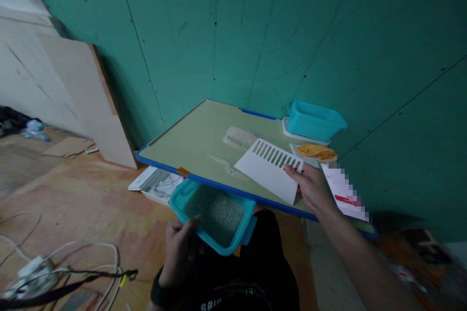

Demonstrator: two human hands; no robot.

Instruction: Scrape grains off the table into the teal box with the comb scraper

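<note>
My left hand [181, 248] grips the near rim of a turquoise plastic container [223, 250], held just below the table's front edge. Pale grains [219, 211], perhaps rice, lie inside it. In my right hand [308, 182] is a flat white scraper [268, 175] with a row of slots along one side. Its long edge is at the tabletop, beside a streak of loose grains [231, 169]. Farther back lies a larger heap of the same grains [241, 137]. My thumb rests on the scraper's slotted end; the other fingers are mostly hidden beneath it.
The table [178, 136] has blue edging and stands against a green wall. A second turquoise container [315, 120], a packet with orange contents [315, 150] and a white-and-red sheet [345, 194] sit at the right. A white box [160, 187] and cables [109, 252] lie on the floor.
</note>
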